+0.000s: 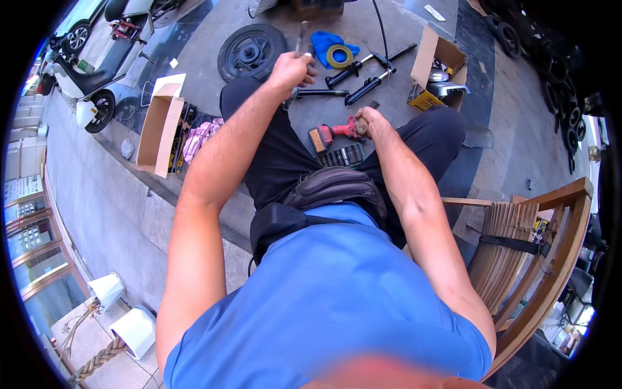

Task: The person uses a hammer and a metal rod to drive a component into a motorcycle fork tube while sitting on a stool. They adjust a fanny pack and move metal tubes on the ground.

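My left hand (293, 70) is raised near the wheel, its fingers closed around a slender metal rod (304, 37) that points away from me. My right hand (372, 122) is closed at the nose end of a red cordless power tool (334, 132), whose battery end points left between my legs. A short dark piece (374, 104) shows just beyond those fingers; I cannot tell if they hold it. Beside the tool lies an open socket set (341, 156). Ahead on the ground are shock-absorber-like fork legs (363, 90) and a dark tube (321, 93).
A motorcycle wheel (251, 53) lies ahead left, beside a yellow tape roll (339, 56) on blue cloth (322, 44). Cardboard boxes stand left (159, 133) and right (424, 61). A wooden chair (551, 259) is behind right, a parked scooter (91, 78) far left, and tyres (557, 84) far right.
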A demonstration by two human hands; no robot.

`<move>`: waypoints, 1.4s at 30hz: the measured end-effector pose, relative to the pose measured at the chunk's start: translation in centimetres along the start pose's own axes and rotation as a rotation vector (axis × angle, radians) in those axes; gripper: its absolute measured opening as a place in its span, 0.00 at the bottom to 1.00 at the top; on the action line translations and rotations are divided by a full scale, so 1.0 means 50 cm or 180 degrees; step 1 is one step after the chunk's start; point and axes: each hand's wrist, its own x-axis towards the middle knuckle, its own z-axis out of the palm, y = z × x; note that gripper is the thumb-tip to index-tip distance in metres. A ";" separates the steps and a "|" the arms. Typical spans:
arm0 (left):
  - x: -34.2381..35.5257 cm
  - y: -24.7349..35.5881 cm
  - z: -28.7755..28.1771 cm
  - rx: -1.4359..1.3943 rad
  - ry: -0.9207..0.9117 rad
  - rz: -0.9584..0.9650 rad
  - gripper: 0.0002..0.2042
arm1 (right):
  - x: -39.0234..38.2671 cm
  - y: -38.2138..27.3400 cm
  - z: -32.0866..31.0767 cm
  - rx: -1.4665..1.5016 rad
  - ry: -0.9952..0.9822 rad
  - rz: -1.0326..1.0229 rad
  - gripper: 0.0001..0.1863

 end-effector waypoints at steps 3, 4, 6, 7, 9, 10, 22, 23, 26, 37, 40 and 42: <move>0.041 -0.035 -0.081 -0.0269 0.0293 -0.0210 0.18 | -0.127 0.016 0.046 0.0033 -0.0039 0.0295 0.05; 0.075 -0.034 -0.074 -0.0372 0.0324 -0.0350 0.17 | -0.141 0.001 0.040 -0.0012 -0.0049 0.0252 0.05; 0.119 -0.065 -0.056 -0.0500 0.0481 -0.0563 0.16 | -0.208 -0.030 0.054 -0.0268 -0.0116 -0.0110 0.04; 0.138 -0.083 -0.044 -0.0546 0.0603 -0.0622 0.15 | -0.265 -0.055 0.073 -0.0496 -0.0118 -0.0465 0.06; 0.171 -0.135 -0.013 -0.0514 0.0543 -0.0838 0.17 | -0.311 -0.130 0.066 -0.1594 -0.0344 -0.0630 0.10; 0.191 -0.177 -0.013 -0.0410 0.0534 -0.0840 0.17 | -0.340 -0.173 0.072 -0.2166 -0.0523 -0.0709 0.14; 0.309 -0.583 -0.034 0.1306 0.0142 -0.1384 0.29 | -0.069 -0.221 0.159 -0.5693 -0.0952 -0.0003 0.13; 0.316 -0.615 -0.049 0.1501 0.0133 -0.1344 0.29 | -0.038 -0.202 0.145 -0.5760 -0.0923 0.0199 0.12; 0.383 -0.595 -0.005 0.1046 -0.0155 -0.1729 0.29 | 0.161 -0.131 -0.021 -0.5856 -0.0839 0.0384 0.12; 0.377 -0.656 0.035 0.2898 -0.0679 -0.1368 0.26 | 0.000 -0.125 0.040 -0.6805 -0.0454 -0.0099 0.22; 0.376 -0.512 0.043 0.3335 -0.0843 -0.0573 0.25 | -0.077 -0.134 0.069 -0.7041 -0.0327 -0.0247 0.20; 0.330 -0.386 0.050 0.3325 -0.0605 0.0296 0.25 | -0.133 -0.166 0.093 -0.7059 -0.0068 -0.0820 0.17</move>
